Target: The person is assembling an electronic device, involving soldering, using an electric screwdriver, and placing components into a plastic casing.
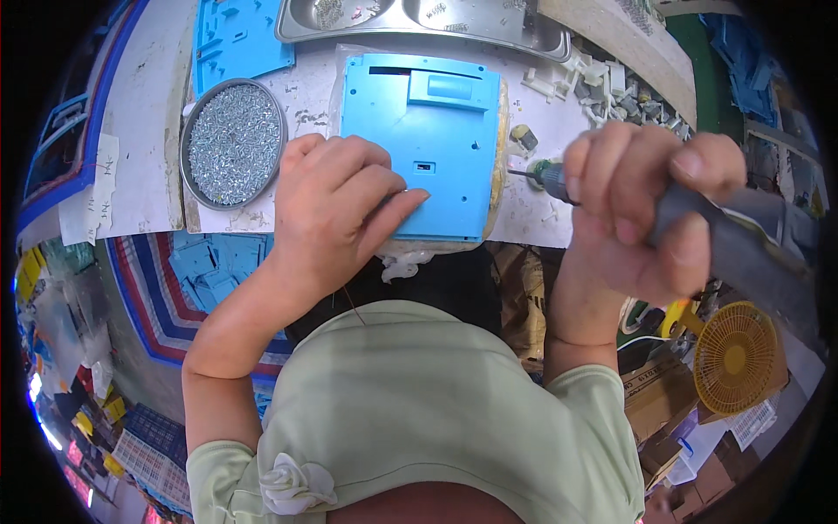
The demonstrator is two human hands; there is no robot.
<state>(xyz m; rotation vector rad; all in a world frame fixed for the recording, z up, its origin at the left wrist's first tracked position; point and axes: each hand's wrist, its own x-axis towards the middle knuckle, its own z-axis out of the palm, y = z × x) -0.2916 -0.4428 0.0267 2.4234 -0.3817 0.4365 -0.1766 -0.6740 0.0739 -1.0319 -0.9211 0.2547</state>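
Note:
A light-blue plastic housing point(384, 131) lies on a padded, plastic-wrapped support at the table's front edge. It has a raised block near its far edge and a small slot in the middle. Over its near left part is my left hand point(327, 205), thumb and fingers drawn together; whatever they pinch is too small to make out. My right hand point(646, 201) is closed round a dark electric screwdriver point(733, 236), held in the air right of the housing. The thin bit points left, apart from the housing. Left of my left hand stands a round grey bowl point(281, 131) full of small silver screws.
A metal tray point(393, 33) with springs stands at the back. Another blue panel point(240, 52) lies at the far left, white plastic parts point(602, 92) at the far right. A yellow fan point(736, 358) is at lower right; more blue parts point(214, 266) lie below the table.

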